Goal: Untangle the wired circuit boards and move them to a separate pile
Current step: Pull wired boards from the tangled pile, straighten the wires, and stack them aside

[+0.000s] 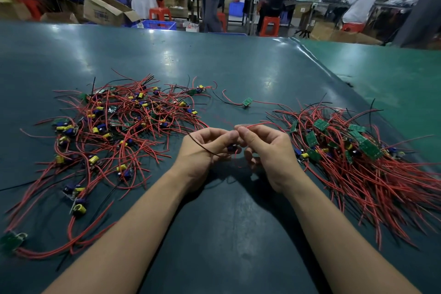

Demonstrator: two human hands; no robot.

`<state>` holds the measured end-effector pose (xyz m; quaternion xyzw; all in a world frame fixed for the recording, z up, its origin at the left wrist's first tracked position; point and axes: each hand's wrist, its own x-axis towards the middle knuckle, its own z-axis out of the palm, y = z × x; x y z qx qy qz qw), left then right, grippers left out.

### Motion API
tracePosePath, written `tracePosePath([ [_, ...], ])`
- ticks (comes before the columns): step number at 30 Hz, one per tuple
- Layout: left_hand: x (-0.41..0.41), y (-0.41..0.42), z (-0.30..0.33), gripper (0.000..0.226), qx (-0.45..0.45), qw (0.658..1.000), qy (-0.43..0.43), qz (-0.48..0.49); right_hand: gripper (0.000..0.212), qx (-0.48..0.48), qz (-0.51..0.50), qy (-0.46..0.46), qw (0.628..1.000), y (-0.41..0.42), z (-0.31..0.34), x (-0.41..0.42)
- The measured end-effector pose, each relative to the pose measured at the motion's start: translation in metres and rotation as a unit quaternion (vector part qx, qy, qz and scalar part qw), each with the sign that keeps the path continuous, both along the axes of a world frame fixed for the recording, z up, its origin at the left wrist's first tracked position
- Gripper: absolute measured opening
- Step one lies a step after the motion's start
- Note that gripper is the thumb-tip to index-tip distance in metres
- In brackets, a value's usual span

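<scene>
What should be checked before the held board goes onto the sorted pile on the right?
1. Left hand holds the board: ok, fingers curl round it.
2. Right hand has a grip on the red wire: ok, pinched.
3. Board free of the tangled pile: cannot tell, wires blur near the hands.
4. Black wire loose: ok, it drapes over the left hand.
5. Sorted pile within reach, path open: ok.
6. Stray board out of the way: ok, farther back on the table.
</scene>
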<state>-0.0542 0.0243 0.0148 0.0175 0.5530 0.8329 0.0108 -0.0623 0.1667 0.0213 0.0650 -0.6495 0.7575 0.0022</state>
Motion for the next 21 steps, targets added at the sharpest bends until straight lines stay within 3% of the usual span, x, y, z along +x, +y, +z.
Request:
tracePosePath([
  [5,0.0002,-0.0008,0.0025,0.02,-0.018,0.999,-0.021,-0.037,0.015,0.028,-0.039,0.007,0.999,0.0003,-0.0011,-0.0013],
  [9,-0.0024,0.002,-0.0005,0.006,-0.022,0.999,-0.011,0.041,0.022,0.024,-0.001,0.003,1.0,-0.0008,-0.0027,-0.0016],
  [11,-0.0028,0.0027,-0.0042,0.009,-0.089,0.992,0.033,0.082,0.015,0.032,0.013,0.014,0.999,-0.003,-0.0026,-0.0001],
  [14,-0.0004,0.0054,-0.0064,0.008,-0.164,0.98,0.09,0.059,0.015,0.052,-0.041,0.041,0.997,-0.0019,-0.0028,-0.002],
  [18,-0.0011,0.0013,-0.0027,0.028,-0.039,0.999,0.021,-0.029,0.019,-0.09,-0.025,-0.036,0.995,0.0025,0.0024,-0.0051],
  [21,-0.0028,-0.0039,0.0034,0.023,0.017,0.994,-0.036,-0.1,0.02,-0.164,0.016,-0.081,0.983,0.0044,0.0053,-0.0056],
])
